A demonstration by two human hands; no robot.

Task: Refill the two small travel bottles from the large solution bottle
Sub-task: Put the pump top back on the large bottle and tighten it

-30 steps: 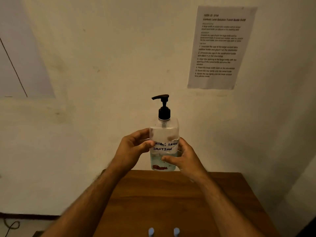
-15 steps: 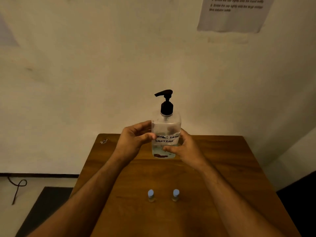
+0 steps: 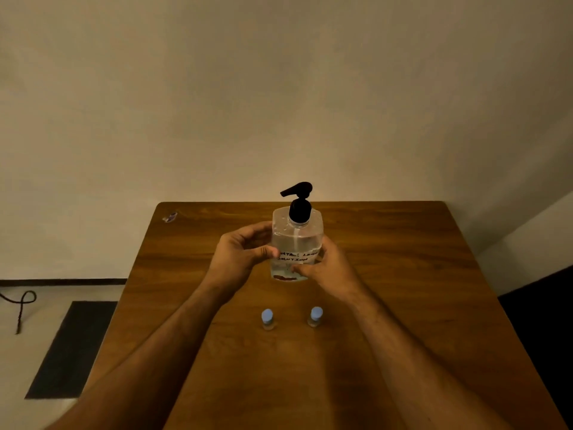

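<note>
The large solution bottle [image 3: 297, 240] is clear plastic with a black pump top and a handwritten label. It stands upright over the middle of the wooden table [image 3: 403, 274]. My left hand [image 3: 238, 259] grips its left side, thumb across the label. My right hand [image 3: 328, 271] holds its lower right side, fingers curled round the front. Whether its base touches the table is unclear. Two small travel bottles, the left travel bottle [image 3: 267, 318] and the right travel bottle [image 3: 315, 316], stand capped in blue nearer me, side by side and apart from both hands.
A small pale scrap [image 3: 170, 216] lies at the table's far left corner. The table's back edge meets a plain wall. On the floor to the left are a dark mat [image 3: 71, 346] and a looped cable [image 3: 21, 302].
The view has tilted down, so the wall notice has left the frame and more table shows. Both hands keep the same grip on the large bottle, now seen lower against the table.
</note>
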